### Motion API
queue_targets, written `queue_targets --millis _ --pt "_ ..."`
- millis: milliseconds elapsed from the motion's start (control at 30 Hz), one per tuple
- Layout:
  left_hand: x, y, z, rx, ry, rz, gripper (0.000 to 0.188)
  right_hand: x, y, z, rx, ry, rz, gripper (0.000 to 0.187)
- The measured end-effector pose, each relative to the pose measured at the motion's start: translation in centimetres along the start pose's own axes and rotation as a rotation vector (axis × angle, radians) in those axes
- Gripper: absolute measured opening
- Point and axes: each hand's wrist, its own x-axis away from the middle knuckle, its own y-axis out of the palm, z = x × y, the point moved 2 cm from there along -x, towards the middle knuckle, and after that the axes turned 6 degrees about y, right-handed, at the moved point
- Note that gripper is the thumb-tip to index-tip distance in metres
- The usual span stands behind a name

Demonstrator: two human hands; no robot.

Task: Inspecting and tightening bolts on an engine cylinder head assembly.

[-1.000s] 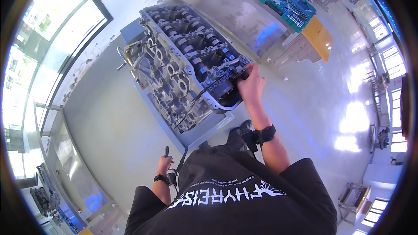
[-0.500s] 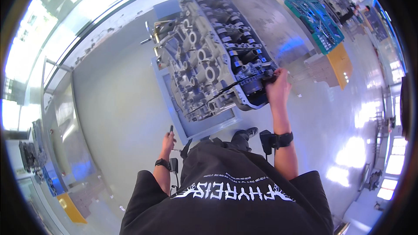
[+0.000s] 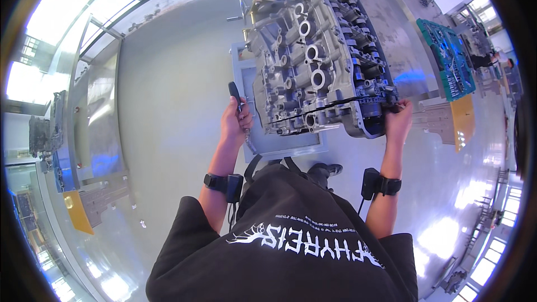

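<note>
A large metal engine (image 3: 313,61) sits on a grey-blue stand frame (image 3: 291,150), its camshafts (image 3: 361,39) exposed along the right side. A dark timing chain (image 3: 341,102) runs across its near end. My right hand (image 3: 398,122) is at the near right corner, beside the camshaft end and chain. Its fingers are bent inward there, and whatever they grip is hidden. My left hand (image 3: 232,120) is closed round a black-handled ratchet wrench (image 3: 235,96), held upright left of the engine and apart from it. The wrench's metal end shows below the fist.
A teal tool case (image 3: 447,59) full of tools lies on a bench at the right, near a yellow panel (image 3: 463,123). Another metal bench (image 3: 103,106) stands at the left. My shoe (image 3: 327,169) is near the stand's front edge.
My left hand has risen with the ratchet wrench towards the engine's left side. The view has shifted, so the engine appears farther right. My right hand stays at the engine's near right corner.
</note>
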Motion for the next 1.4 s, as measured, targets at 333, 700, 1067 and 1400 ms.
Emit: queue_targets --millis 333,700,1067,1400 --pt "-1.2 2.9 -1.4 0.822 -0.178 -0.124 0.035 1.1 -0.8 -1.4 0.098 -0.118 0.043 0.038" --pt "0.2 7.9 0.2 0.935 -0.114 -0.424 0.034 0.6 -0.1 0.0 -0.004 -0.103 0.019 0.041" --pt "0.4 9.0 0.7 0.735 0.000 -0.411 0.035 0.6 0.0 0.8 -0.021 -0.077 0.053 0.033" --pt "1.4 10.0 1.4 0.689 0.044 -0.401 0.033 1.1 -0.3 -1.0 0.067 -0.095 0.106 0.032"
